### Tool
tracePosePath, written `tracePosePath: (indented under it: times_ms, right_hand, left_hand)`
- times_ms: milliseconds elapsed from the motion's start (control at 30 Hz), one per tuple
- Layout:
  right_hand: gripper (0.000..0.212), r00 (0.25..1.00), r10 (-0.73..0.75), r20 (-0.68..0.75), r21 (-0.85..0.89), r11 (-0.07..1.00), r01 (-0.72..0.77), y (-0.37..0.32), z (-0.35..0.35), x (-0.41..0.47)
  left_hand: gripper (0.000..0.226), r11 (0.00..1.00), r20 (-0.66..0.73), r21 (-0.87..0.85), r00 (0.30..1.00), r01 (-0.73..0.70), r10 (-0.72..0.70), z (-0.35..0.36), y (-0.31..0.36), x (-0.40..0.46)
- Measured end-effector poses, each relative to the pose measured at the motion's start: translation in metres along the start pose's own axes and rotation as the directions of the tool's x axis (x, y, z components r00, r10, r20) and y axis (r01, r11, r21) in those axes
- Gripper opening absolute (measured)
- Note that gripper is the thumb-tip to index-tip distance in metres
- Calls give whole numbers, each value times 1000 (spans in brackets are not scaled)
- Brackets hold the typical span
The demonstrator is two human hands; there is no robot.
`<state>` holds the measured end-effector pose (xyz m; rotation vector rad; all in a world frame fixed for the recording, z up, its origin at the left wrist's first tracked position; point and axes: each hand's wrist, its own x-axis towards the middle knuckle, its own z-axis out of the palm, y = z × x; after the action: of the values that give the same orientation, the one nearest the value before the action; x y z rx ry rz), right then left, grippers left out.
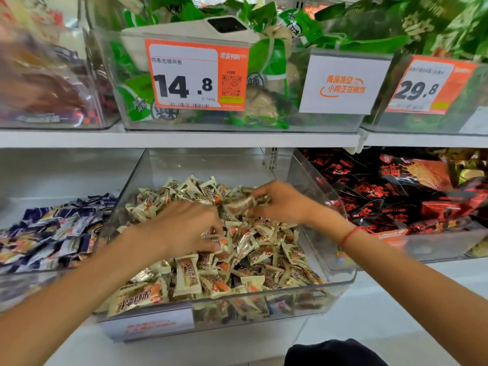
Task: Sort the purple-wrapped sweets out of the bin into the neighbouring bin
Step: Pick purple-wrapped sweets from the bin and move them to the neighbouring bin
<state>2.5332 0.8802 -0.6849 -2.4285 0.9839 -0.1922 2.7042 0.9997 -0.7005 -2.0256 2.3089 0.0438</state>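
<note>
In the clear plastic bin (327, 265) of crinkly cream-wrapped sweets (237, 260), the left hand (184, 228) pinches one wrapper while the right hand (280, 202) grips another, the glossy purple-wrapped sweets (52, 231) heaped in the neighbouring bin (21, 281) to its left.

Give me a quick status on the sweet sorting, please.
Left hand and right hand both digging in the middle bin. No purple-wrapped sweets showing there; cream-wrapped sweets cover everything.
</note>
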Motion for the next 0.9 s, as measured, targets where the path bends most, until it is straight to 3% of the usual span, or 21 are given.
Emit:
tracePosePath:
  times_ms: [100, 167, 233, 333, 400, 467, 500, 600, 700, 900]
  right_hand:
    - [24, 975, 26, -222, -111, 992, -52, 11, -15, 4]
    - [33, 958, 40, -283, -227, 968, -108, 21, -19, 10]
    - [41, 954, 35, -296, -317, 939, -133, 27, -18, 12]
    - [29, 952, -185, -243, -394, 916, 77, 26, -12, -1]
    - [19, 960, -281, 17, -327, 905, 271, 20, -1, -20]
    - [25, 932, -224, 285, -314, 897, 311, 21, 16, -32]
    - [31, 920, -190, 342, -374, 871, 318, 25, 23, -32]
    - [41, 931, -166, 326, -515, 795, 322, 36, 33, -23]
    - [37, 931, -153, 333, -579, 746, 330, 31, 35, -20]
    - [44, 935, -114, 335, -780, 523, 343, 22, 47, -24]
  left_hand:
    - [40, 997, -176, -52, 983, 49, -58, -5, -4, 16]
    - [40, 990, -334, -59, 933, 125, -137, -11, -7, 29]
    - [49, 979, -407, -20, 892, 205, -195, -15, -8, 38]
    - [48, 994, -426, -30, 898, 106, -109, -7, 1, 37]
    - [29, 983, -326, -174, 945, -51, -8, 6, 11, 29]
    - [21, 945, -89, -299, 990, -135, 113, 20, 17, 25]
    - [22, 946, 19, -291, 987, -145, 157, 25, 17, 24]
    - [28, 976, 133, -150, 975, -156, 176, 35, 10, 25]
    - [32, 983, 111, -120, 982, -141, 154, 32, 6, 27]
    - [32, 990, 16, -115, 997, -75, 78, 32, 3, 24]
